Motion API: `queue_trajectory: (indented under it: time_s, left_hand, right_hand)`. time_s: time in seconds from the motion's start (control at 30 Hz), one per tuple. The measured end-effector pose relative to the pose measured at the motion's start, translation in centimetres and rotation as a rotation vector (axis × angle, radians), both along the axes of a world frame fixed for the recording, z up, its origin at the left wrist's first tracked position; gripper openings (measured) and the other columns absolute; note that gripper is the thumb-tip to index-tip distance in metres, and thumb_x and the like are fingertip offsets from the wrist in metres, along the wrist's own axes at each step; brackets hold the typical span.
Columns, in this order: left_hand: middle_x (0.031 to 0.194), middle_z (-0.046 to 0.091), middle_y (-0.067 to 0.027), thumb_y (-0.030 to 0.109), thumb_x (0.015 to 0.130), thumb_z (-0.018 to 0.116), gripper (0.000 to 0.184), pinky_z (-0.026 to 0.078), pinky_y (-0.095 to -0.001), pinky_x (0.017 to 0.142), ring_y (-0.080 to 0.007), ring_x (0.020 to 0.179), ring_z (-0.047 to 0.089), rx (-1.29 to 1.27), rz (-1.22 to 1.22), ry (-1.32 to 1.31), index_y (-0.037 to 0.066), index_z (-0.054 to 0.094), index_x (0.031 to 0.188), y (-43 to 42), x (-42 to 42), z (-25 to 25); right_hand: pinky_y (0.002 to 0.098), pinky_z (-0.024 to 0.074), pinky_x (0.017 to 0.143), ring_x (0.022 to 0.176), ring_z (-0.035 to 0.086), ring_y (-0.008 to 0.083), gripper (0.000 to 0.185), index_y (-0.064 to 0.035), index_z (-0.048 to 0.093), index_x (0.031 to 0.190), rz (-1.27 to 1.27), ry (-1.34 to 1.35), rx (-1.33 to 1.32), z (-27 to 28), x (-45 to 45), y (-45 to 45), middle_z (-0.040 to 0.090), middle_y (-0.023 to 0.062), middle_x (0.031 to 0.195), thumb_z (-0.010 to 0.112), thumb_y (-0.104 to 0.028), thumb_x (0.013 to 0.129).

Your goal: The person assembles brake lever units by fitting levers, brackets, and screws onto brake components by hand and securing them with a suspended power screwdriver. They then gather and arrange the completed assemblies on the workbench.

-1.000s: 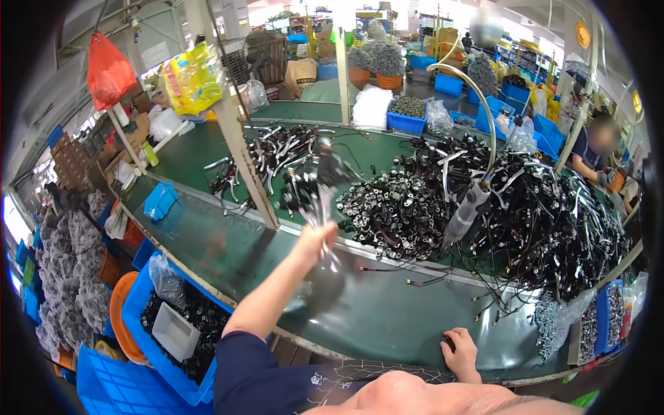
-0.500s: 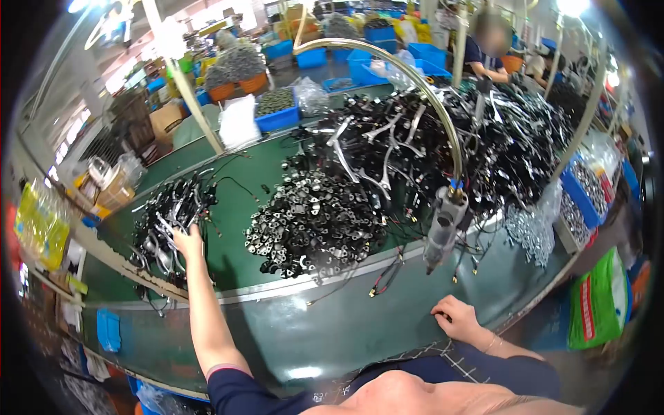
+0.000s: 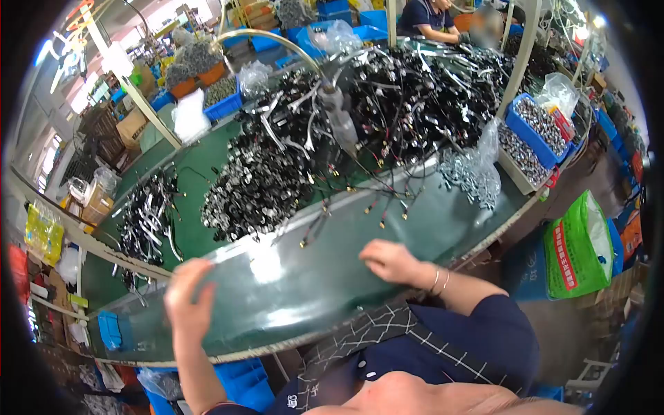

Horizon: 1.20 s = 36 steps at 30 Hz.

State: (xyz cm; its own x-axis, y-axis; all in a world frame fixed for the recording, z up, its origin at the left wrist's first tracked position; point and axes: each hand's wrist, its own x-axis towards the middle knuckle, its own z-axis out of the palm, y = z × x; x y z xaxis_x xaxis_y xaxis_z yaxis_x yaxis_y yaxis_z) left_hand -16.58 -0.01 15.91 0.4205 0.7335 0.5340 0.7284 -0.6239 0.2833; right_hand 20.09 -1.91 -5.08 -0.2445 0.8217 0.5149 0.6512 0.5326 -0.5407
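My left hand [image 3: 188,297] is over the near left part of the green work surface [image 3: 304,283]. It is blurred, with thumb and fingers apart and nothing visible between them. Beyond it lies a pile of silver and black brake levers with cables [image 3: 149,218]. My right hand [image 3: 389,261] is held above the worktop with its fingers curled in; whether anything is inside them is hidden. Ahead of both hands is a heap of small black and silver clamp parts [image 3: 259,183]. A grey power screwdriver [image 3: 339,121], blurred, hangs past that heap.
A large heap of cabled levers [image 3: 415,97] covers the far side. Loose screws [image 3: 470,176] spill from a plastic bag at right, beside a blue bin of metal parts [image 3: 536,131]. A green sack [image 3: 581,245] stands at right. Another person [image 3: 429,21] sits across the bench.
My left hand has pulled back from the lever pile toward my body. My right hand stays near the worktop, still curled. The view has turned to the right, and the screwdriver appears further away.
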Motion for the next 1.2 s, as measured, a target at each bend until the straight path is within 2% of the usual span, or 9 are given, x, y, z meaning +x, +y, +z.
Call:
queue_trajectory:
  time_s: [0.07, 0.1, 0.13, 0.17, 0.2, 0.3, 0.37, 0.5, 1.2]
  left_hand:
    - [0.096, 0.060, -0.0142, 0.006, 0.078, 0.059, 0.025, 0.046, -0.0384, 0.078, -0.0267, 0.086, 0.055, 0.278, -0.036, -0.236, -0.005, 0.059, 0.101, -2.2, 0.6, 3.2]
    - [0.106, 0.055, -0.0179, 0.007, 0.083, 0.051, 0.030, 0.044, -0.0368, 0.086, -0.0276, 0.096, 0.055, 0.365, 0.007, -0.288, -0.009, 0.051, 0.109, -3.4, -0.6, 4.2]
    - [0.106, 0.055, -0.0179, 0.007, 0.083, 0.051, 0.030, 0.044, -0.0368, 0.086, -0.0276, 0.096, 0.055, 0.475, -0.054, -0.292, -0.009, 0.051, 0.109, -4.7, -1.0, 5.4]
    - [0.106, 0.055, -0.0179, 0.007, 0.083, 0.051, 0.029, 0.044, -0.0367, 0.086, -0.0276, 0.096, 0.055, 0.562, -0.158, -0.250, -0.009, 0.051, 0.109, -6.1, -0.8, 6.6]
    - [0.106, 0.055, -0.0179, 0.007, 0.084, 0.051, 0.029, 0.044, -0.0367, 0.086, -0.0276, 0.096, 0.055, 0.625, -0.281, -0.186, -0.009, 0.051, 0.108, -7.2, -0.3, 7.9]
    - [0.105, 0.055, -0.0180, 0.007, 0.084, 0.050, 0.029, 0.044, -0.0366, 0.086, -0.0276, 0.096, 0.055, 0.665, -0.543, -0.016, -0.009, 0.052, 0.108, -8.9, 3.0, 9.8]
    - [0.105, 0.055, -0.0180, 0.007, 0.084, 0.050, 0.029, 0.044, -0.0365, 0.086, -0.0276, 0.096, 0.055, 0.645, -0.606, 0.032, -0.009, 0.052, 0.108, -8.9, 5.0, 10.0]
    - [0.104, 0.055, -0.0180, 0.007, 0.084, 0.049, 0.028, 0.044, -0.0363, 0.085, -0.0275, 0.095, 0.055, 0.640, -0.640, 0.065, -0.009, 0.052, 0.107, -9.0, 6.8, 9.8]
    - [0.101, 0.056, -0.0183, 0.007, 0.087, 0.045, 0.027, 0.044, -0.0355, 0.084, -0.0274, 0.094, 0.055, 0.572, -0.709, 0.065, -0.009, 0.054, 0.105, -9.3, 7.6, 10.8]
  right_hand:
    - [0.0362, 0.0513, 0.072, 0.085, 0.062, 0.0283, 0.022, -0.0081, 0.062, 0.091, 0.023, -0.011, 0.287, 7.7, 2.7, 1.0, 0.063, 0.0098, 0.092, 0.064, -0.004, 0.069]
    - [0.0358, 0.0506, 0.076, 0.086, 0.062, 0.0282, 0.023, -0.0071, 0.062, 0.093, -0.025, -0.002, 0.286, 12.7, 4.3, 0.5, 0.064, 0.0100, 0.092, 0.064, -0.004, 0.071]
    - [0.0321, 0.0497, 0.068, 0.082, 0.061, 0.0225, 0.026, -0.0058, 0.063, 0.095, -0.091, 0.046, 0.300, 17.4, 5.4, -0.8, 0.063, 0.0094, 0.093, 0.065, 0.000, 0.070]
    - [0.0307, 0.0478, 0.069, 0.086, 0.057, 0.0204, 0.026, 0.0003, 0.059, 0.100, -0.132, 0.132, 0.375, 21.1, 6.0, -2.5, 0.061, 0.0126, 0.098, 0.061, -0.001, 0.074]
    - [0.0307, 0.0479, 0.069, 0.086, 0.058, 0.0207, 0.026, 0.0007, 0.059, 0.100, -0.139, 0.143, 0.467, 23.7, 6.7, -3.8, 0.061, 0.0129, 0.098, 0.061, -0.002, 0.074]
    - [0.0306, 0.0482, 0.069, 0.086, 0.058, 0.0213, 0.025, 0.0018, 0.059, 0.100, 0.010, -0.058, 0.835, 28.5, 8.8, -8.5, 0.061, 0.0138, 0.097, 0.061, -0.002, 0.075]
    - [0.0306, 0.0484, 0.069, 0.085, 0.058, 0.0218, 0.024, 0.0025, 0.058, 0.100, 0.192, -0.267, 1.020, 29.6, 9.8, -10.1, 0.061, 0.0143, 0.097, 0.060, -0.003, 0.076]
    - [0.0306, 0.0487, 0.069, 0.084, 0.059, 0.0226, 0.024, 0.0039, 0.058, 0.099, 0.359, -0.439, 1.112, 29.3, 10.4, -11.2, 0.061, 0.0155, 0.096, 0.059, -0.003, 0.077]
    - [0.0305, 0.0505, 0.068, 0.080, 0.061, 0.0273, 0.024, 0.0113, 0.057, 0.097, 0.336, -0.627, 1.147, 28.9, 12.1, -13.3, 0.061, 0.0215, 0.092, 0.055, -0.007, 0.082]
